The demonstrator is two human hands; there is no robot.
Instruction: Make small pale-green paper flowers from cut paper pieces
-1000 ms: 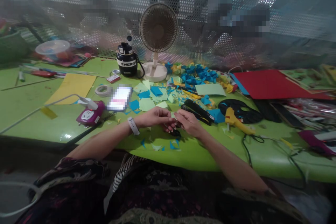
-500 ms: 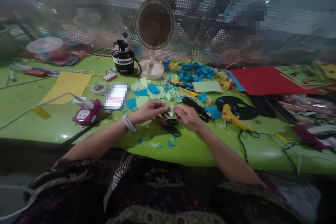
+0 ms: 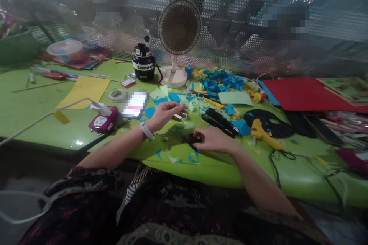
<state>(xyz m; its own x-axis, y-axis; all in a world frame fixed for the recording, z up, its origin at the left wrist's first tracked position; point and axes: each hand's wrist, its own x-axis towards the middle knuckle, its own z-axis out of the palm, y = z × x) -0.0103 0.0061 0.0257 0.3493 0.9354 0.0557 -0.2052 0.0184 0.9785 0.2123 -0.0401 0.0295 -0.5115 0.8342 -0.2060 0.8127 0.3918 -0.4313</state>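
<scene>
My left hand (image 3: 166, 113) hovers over the green table (image 3: 34, 111), its fingers pinched on a small light green paper piece (image 3: 184, 116). My right hand (image 3: 211, 141) rests lower on the table, fingers curled on the black handles of a pair of scissors (image 3: 190, 139). Blue and green paper scraps (image 3: 172, 157) lie on the table under and around both hands.
A black stapler (image 3: 220, 120), a yellow glue gun (image 3: 263, 132) with its cord, a phone (image 3: 135, 104), a purple power socket (image 3: 103, 121), tape roll (image 3: 117, 95), a black jug (image 3: 143, 65), a small fan (image 3: 178, 42), folded blue paper pile (image 3: 220, 80), red sheet (image 3: 304, 93) and yellow sheet (image 3: 84, 88).
The hands have parted: my right hand dropped to the scissors on the table, while my left hand rose slightly away with the paper piece.
</scene>
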